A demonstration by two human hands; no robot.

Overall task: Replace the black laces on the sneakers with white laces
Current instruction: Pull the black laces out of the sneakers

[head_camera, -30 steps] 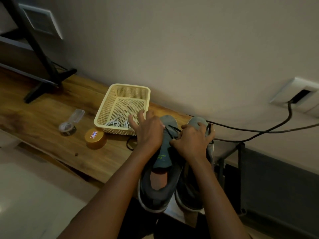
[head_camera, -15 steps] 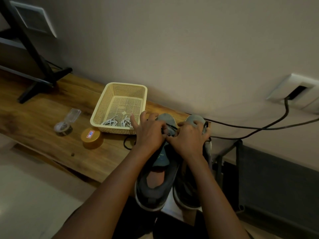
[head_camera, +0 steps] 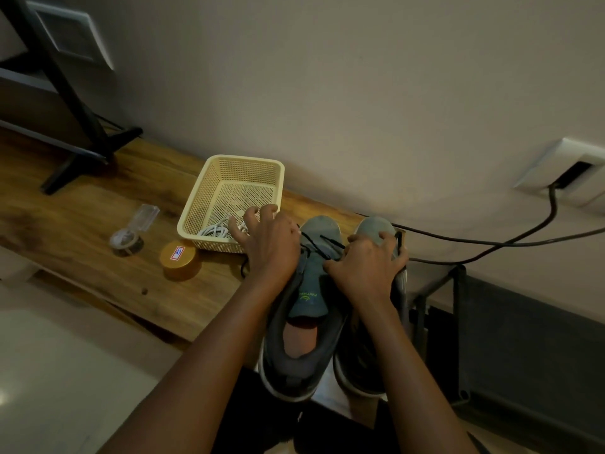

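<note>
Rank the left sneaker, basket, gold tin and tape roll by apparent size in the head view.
1. Left sneaker (nearest camera, so unsure)
2. Basket
3. Gold tin and tape roll: alike, unranked

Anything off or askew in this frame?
The left sneaker and right sneaker hang heels-first past the table edge. The black lace lies loose, half undone, across the left sneaker, one loop trailing onto the table. Nothing looks spilled or damaged.
</note>
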